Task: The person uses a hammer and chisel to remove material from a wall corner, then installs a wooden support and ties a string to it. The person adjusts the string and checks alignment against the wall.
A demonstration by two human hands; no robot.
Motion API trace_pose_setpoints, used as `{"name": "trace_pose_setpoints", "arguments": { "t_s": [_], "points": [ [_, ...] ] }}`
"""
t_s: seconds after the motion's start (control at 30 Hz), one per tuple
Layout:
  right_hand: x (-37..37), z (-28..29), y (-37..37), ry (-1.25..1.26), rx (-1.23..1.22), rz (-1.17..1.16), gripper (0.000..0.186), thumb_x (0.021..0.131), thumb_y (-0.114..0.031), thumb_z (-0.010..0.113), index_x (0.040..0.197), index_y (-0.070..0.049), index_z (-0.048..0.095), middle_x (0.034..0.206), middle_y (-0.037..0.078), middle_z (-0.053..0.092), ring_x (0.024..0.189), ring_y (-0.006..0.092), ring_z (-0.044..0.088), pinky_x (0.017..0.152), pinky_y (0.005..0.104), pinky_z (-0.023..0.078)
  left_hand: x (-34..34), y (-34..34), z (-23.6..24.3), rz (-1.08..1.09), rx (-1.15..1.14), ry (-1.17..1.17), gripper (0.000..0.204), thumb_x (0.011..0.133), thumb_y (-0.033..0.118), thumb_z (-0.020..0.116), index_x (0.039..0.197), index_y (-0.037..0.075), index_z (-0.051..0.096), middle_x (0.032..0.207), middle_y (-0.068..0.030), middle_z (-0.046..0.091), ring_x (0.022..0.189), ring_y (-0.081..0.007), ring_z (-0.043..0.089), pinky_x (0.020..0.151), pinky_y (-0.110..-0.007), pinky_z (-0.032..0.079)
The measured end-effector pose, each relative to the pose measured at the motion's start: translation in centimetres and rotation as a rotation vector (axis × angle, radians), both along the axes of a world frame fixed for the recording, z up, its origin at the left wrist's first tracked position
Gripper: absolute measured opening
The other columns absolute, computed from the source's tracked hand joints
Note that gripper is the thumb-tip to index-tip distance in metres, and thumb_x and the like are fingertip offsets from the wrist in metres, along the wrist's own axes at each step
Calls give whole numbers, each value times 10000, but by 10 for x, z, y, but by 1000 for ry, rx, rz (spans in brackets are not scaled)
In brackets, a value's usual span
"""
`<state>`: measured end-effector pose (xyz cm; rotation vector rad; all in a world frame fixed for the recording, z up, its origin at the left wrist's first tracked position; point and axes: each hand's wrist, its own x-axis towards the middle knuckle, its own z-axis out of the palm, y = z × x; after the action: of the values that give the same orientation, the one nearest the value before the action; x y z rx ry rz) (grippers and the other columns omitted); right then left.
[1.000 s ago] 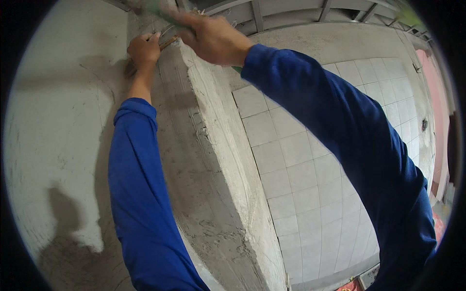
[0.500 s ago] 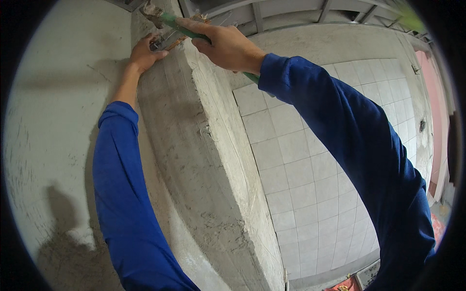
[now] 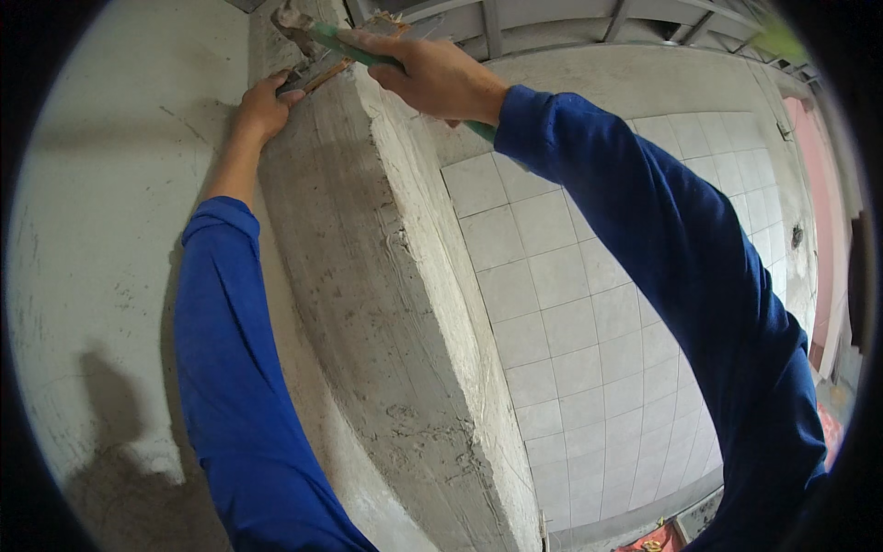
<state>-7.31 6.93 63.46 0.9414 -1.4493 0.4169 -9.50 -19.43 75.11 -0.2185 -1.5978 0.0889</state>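
My right hand (image 3: 451,78) is wrapped round the green handle of a hammer (image 3: 345,46). The hammer's dull, mortar-stained head (image 3: 292,18) points to the upper left, over the top of a rough concrete column (image 3: 322,221). Below it, my left hand (image 3: 265,109) is closed at the column's upper face, its fingertips on a small dark grey piece that I cannot make out. A thin strip of brown wood (image 3: 329,74) lies just right of those fingertips, along the column's corner.
A smooth plastered wall (image 3: 110,202) meets the column on the left. To the right is a wall of pale square tiles (image 3: 561,313). Metal ceiling framing (image 3: 552,26) runs overhead. A red bag (image 3: 655,538) sits low at the bottom right, and a pink panel (image 3: 814,184) stands far right.
The hammer and my right hand have shifted slightly right. My left hand has moved a little left, its fingers drawn closer together. Both hands stay at the column's top.
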Motion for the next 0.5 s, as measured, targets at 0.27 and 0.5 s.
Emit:
{"name": "trace_pose_setpoints", "arguments": {
  "t_s": [0.27,0.5],
  "points": [
    [58,10,12,532,30,314,462,964,-157,465,1417,-80,414,986,253,649,831,370,637,732,407,530,-1,3,-4,-24,23,14,576,905,371,625,1394,100,487,1355,-178,542,1272,-340,501,1049,-418,398],
    [-8,6,-1,155,-126,39,439,1010,-251,463,1446,-229,417,773,96,683,523,151,628,544,274,587,3,4,-3,62,9,-39,525,942,338,565,1405,111,470,1351,-177,545,1269,-345,502,1056,-422,396]
  ]
}}
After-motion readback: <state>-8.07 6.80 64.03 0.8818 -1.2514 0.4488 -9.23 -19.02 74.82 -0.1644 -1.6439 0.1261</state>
